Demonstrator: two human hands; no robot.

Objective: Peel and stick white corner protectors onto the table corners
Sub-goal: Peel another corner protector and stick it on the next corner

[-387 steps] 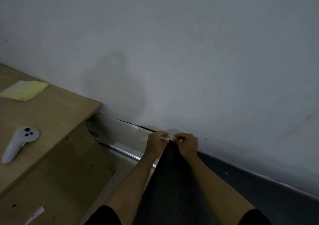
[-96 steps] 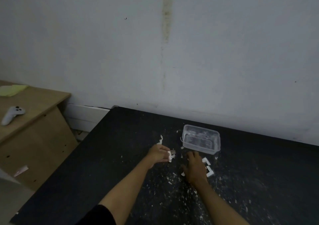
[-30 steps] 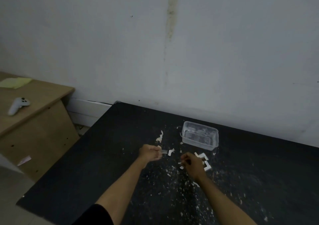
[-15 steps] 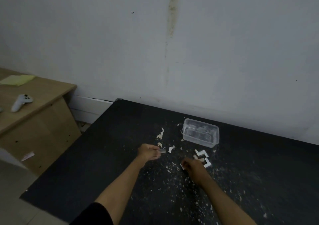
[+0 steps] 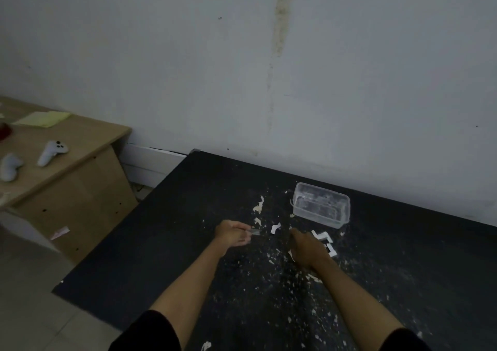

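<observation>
- Both hands have left the far table corner by the wall, where they were pressed together some seconds back, and now work at mid-table; over the last half second they have hardly shifted.
- Left hand [image 5: 231, 233] hovers just above the black table [image 5: 161, 229], its forearm stretched forward from a dark sleeve, thumb and fingers curled in.
- It pinches a small greyish strip [image 5: 255, 232], which sticks out to the right of the fingertips.
- Right hand [image 5: 306, 247] lies lower and to the right, back upward, wrist bent so that the fingers point down at the tabletop.
- Whether its fingers grasp anything I cannot tell, as the back of the hand hides them.
- White corner protectors [image 5: 322, 235] lie in a loose cluster on the table, just beyond and to the right of the right hand, partly covered by it.
- A single white scrap [image 5: 274, 228] lies between the two hands.
- A clear plastic box [image 5: 321, 208] stands near the protectors, on their far side towards the wall.
- Pale flecks and paper bits are scattered over the tabletop around both forearms.
- A wooden desk [image 5: 80, 162] stands to the left, well apart, bearing two white controllers [image 5: 52, 149] and a yellow paper [image 5: 44, 118].
</observation>
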